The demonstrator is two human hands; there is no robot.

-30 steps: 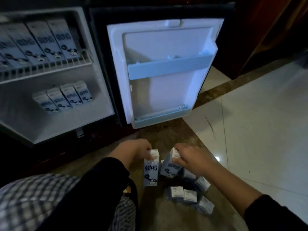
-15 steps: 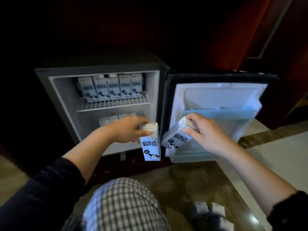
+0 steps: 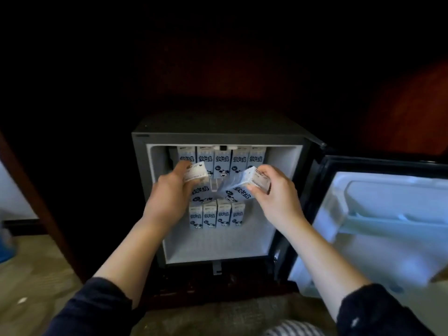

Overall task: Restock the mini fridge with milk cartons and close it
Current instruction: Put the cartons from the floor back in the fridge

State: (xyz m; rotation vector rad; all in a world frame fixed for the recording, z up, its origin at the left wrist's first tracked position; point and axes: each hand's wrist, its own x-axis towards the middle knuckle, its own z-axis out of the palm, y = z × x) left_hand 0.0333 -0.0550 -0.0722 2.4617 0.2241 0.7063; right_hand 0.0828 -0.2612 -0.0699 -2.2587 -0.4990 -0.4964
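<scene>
Dark sleeves end at your bare forearms, which both reach into the open mini fridge. Your left grip is curled round the top end of a tilted milk carton. Your right grip pinches the end of a second carton, which is tipped almost flat toward the first. Just below them a lower row of four cartons stands upright on the fridge floor. Behind, an upper row of five cartons lines the back. The fridge door stands wide open on your right.
</scene>
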